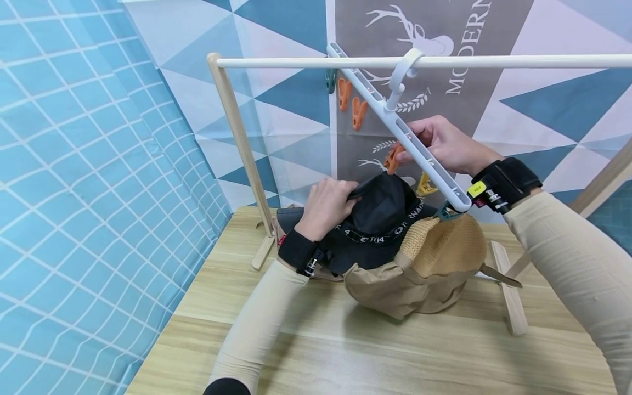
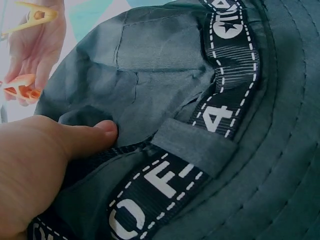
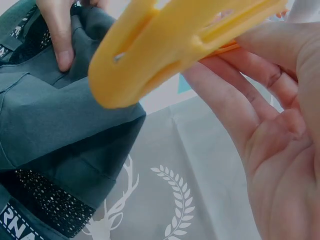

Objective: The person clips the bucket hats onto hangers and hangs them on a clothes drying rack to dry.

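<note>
A black bucket hat (image 1: 377, 206) with white lettering on its band is held up by my left hand (image 1: 323, 207), whose thumb (image 2: 90, 140) lies over the fabric in the left wrist view. Beneath the pale blue hanger (image 1: 419, 147), my right hand (image 1: 446, 147) pinches an orange clip (image 1: 393, 160), just above the hat's raised edge. Whether the clip bites the fabric I cannot tell. A yellow clip (image 3: 165, 45) fills the front of the right wrist view and hides part of the right fingers. A tan hat with a woven crown (image 1: 439, 247) hangs beside the black one, at a green clip (image 1: 448, 212).
The hanger hooks over a white rail (image 1: 306, 62) on a wooden stand (image 1: 242, 131). Two more orange clips (image 1: 359, 113) and another green clip (image 1: 330, 80) hang at its far end. Another dark hat (image 1: 288, 219) lies behind my left wrist on the wood-grain table (image 1: 345, 351).
</note>
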Available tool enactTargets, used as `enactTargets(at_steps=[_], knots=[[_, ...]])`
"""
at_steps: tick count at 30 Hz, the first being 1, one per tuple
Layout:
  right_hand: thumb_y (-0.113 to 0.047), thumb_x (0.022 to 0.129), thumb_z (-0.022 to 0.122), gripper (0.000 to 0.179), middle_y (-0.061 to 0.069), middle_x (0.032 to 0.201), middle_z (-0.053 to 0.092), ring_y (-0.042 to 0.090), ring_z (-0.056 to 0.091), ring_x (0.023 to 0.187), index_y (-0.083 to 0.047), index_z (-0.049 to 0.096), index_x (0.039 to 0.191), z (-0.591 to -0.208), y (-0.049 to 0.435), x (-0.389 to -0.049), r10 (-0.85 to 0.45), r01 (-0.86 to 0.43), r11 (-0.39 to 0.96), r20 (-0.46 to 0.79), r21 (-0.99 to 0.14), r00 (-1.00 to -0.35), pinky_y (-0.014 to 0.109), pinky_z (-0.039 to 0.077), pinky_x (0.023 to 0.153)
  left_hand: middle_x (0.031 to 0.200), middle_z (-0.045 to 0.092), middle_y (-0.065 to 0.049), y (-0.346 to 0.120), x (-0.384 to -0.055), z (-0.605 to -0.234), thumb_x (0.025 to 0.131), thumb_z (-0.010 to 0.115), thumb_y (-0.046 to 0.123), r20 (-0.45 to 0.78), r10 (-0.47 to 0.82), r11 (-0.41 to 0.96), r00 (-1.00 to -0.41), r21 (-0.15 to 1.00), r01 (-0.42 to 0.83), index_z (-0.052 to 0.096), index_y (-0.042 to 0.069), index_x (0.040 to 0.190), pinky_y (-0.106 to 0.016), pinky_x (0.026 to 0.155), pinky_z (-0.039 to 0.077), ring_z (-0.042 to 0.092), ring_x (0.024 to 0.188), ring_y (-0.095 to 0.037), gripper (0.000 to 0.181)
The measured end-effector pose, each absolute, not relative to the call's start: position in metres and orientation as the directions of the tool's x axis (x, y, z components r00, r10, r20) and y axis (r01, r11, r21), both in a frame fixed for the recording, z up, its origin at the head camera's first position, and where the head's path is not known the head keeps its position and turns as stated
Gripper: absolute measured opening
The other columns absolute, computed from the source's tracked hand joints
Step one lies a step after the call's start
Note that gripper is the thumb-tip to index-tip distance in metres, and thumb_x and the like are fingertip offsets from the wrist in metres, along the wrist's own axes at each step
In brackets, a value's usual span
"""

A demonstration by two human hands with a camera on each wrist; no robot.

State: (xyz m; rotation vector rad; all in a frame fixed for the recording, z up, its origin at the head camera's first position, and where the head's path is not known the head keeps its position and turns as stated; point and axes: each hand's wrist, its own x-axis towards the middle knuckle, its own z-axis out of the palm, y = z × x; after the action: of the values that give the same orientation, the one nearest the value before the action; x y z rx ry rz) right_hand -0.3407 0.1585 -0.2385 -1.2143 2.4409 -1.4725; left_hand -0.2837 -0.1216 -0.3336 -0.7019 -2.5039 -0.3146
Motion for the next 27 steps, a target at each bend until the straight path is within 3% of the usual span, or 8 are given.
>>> enactTargets(at_steps=[6, 13, 20, 27], knots=[[0.002, 0.101, 0.081, 0.022, -0.005, 0.087, 0.085, 0.008, 0.073, 0.072, -0.014, 0.083, 0.116, -0.239, 0.159, -0.341, -0.648, -0.589, 0.237, 0.326, -0.772, -0.688, 0.028, 0.045, 0.066, 0.083, 0.079, -0.009, -0.118, -0.282, -0.328, 0.109, 0.077, 0.025, 0.557, 0.424, 0.807, -0.714, 0.125, 0.577, 0.083, 0.013, 0.103, -0.034, 0.058, 0.043, 0.073, 0.072, -0.028, 0.015], [0.001, 0.102, 0.079, 0.019, -0.005, 0.078, 0.075, 0.009, 0.06, 0.063, -0.008, 0.081, 0.118, -0.237, 0.159, -0.34, -0.65, -0.603, 0.251, 0.329, -0.757, -0.685, 0.031, 0.04, 0.058, 0.087, 0.084, -0.011, -0.116, -0.279, -0.319, 0.108, 0.079, 0.025, 0.61, 0.387, 0.779, -0.692, 0.186, 0.599, 0.085, 0.013, 0.111, -0.04, 0.059, 0.049, 0.076, 0.073, -0.03, 0.014], [0.001, 0.101, 0.08, 0.024, -0.007, 0.079, 0.075, 0.008, 0.062, 0.066, -0.013, 0.081, 0.121, -0.237, 0.158, -0.341, -0.642, -0.597, 0.266, 0.323, -0.757, -0.695, 0.029, 0.043, 0.062, 0.087, 0.084, -0.01, -0.116, -0.28, -0.32, 0.108, 0.079, 0.026, 0.613, 0.375, 0.783, -0.695, 0.191, 0.591, 0.085, 0.014, 0.111, -0.041, 0.059, 0.05, 0.076, 0.072, -0.03, 0.014], [-0.002, 0.101, 0.081, 0.032, -0.007, 0.082, 0.075, 0.01, 0.064, 0.07, -0.009, 0.079, 0.132, -0.238, 0.157, -0.341, -0.602, -0.569, 0.318, 0.302, -0.759, -0.739, 0.028, 0.047, 0.065, 0.078, 0.078, -0.009, -0.116, -0.282, -0.322, 0.108, 0.079, 0.025, 0.607, 0.373, 0.78, -0.702, 0.204, 0.592, 0.083, 0.012, 0.105, -0.038, 0.059, 0.047, 0.074, 0.07, -0.03, 0.014]])
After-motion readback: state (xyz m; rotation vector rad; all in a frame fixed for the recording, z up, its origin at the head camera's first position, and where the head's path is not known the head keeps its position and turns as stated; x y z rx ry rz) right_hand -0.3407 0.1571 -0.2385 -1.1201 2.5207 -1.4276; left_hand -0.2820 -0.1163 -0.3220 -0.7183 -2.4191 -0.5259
